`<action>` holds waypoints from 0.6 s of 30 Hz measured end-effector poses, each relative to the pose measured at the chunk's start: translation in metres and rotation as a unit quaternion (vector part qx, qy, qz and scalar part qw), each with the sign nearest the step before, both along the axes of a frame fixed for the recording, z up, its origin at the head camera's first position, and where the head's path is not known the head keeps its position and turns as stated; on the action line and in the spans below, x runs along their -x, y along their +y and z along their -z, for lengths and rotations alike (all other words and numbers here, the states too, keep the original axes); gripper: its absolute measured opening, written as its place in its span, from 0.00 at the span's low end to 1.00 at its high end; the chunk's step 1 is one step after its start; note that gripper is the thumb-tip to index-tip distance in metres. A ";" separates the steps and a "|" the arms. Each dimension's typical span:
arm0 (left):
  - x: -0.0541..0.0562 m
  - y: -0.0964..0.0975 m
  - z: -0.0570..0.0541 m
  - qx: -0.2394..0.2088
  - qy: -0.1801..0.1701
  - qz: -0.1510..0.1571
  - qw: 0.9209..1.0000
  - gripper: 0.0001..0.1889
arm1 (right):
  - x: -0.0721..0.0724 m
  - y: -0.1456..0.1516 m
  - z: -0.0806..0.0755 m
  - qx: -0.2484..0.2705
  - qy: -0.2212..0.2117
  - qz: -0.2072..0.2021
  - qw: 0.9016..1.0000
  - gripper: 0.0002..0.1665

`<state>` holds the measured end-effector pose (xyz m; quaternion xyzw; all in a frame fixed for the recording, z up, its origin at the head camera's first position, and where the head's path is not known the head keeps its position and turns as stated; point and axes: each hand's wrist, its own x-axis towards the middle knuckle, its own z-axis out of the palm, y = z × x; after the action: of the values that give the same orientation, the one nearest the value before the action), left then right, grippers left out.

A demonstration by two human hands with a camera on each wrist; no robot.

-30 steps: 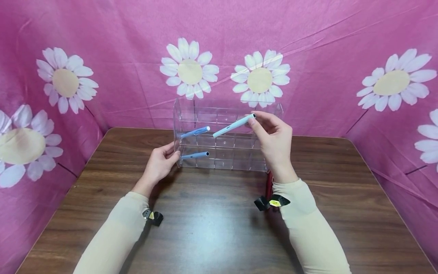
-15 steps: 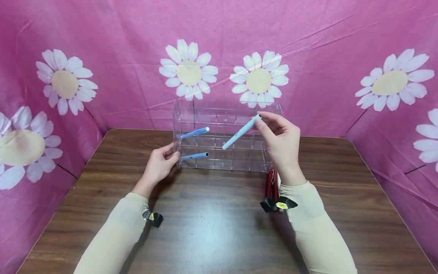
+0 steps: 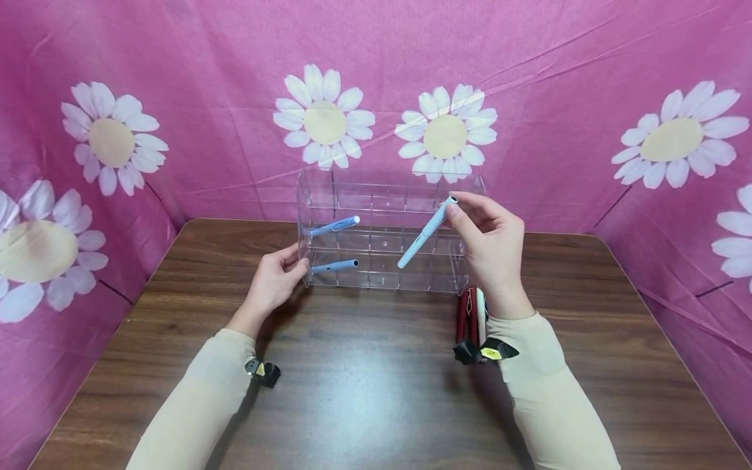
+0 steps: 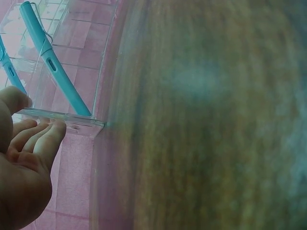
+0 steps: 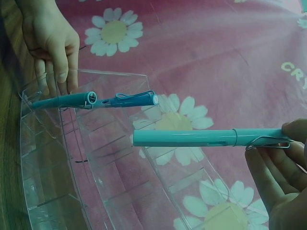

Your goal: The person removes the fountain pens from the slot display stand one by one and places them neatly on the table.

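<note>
Viewing remotely, I have a brown wood-grain tabletop, a clear plastic tiered rack near its far edge, my left hand pinching the rack's left wall. My right hand, nearer the slim pale-blue pen, pinches it by the clipped end before the rack's right half; its long axis slants from the grip, free end pointing down and left.

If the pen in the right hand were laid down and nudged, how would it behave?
The pale blue pen seems stiff: pinched near one end by the right hand, it shows no bend. Being slim, it's probably light. The rounded barrel might roll, though its wire clip could stop it.
</note>
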<state>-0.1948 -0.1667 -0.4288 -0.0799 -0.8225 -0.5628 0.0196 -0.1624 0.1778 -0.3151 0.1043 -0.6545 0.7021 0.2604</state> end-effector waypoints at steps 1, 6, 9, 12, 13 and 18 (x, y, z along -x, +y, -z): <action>0.000 0.000 0.000 -0.001 0.000 0.000 1.000 0.24 | 0.000 0.001 0.000 0.001 -0.001 -0.001 1.000 0.15; -0.001 0.000 -0.003 -0.007 -0.004 0.003 1.000 0.24 | -0.002 0.006 0.002 -0.013 -0.005 0.003 1.000 0.15; -0.001 0.000 -0.002 -0.006 -0.005 0.003 1.000 0.25 | -0.003 0.008 0.002 -0.024 -0.009 0.005 1.000 0.15; -0.001 0.000 -0.002 -0.006 -0.003 0.002 1.000 0.24 | -0.005 0.011 0.002 -0.034 -0.016 0.009 0.999 0.14; -0.001 0.000 -0.001 -0.005 -0.002 0.002 1.000 0.24 | -0.006 0.011 0.002 -0.035 -0.018 0.009 0.999 0.14; -0.001 0.000 -0.001 0.004 0.001 0.000 1.000 0.24 | -0.007 0.014 0.003 -0.036 -0.023 0.008 0.999 0.13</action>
<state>-0.1938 -0.1667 -0.4275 -0.0811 -0.8246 -0.5595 0.0200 -0.1554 0.1919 -0.3182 0.0922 -0.6857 0.6784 0.2470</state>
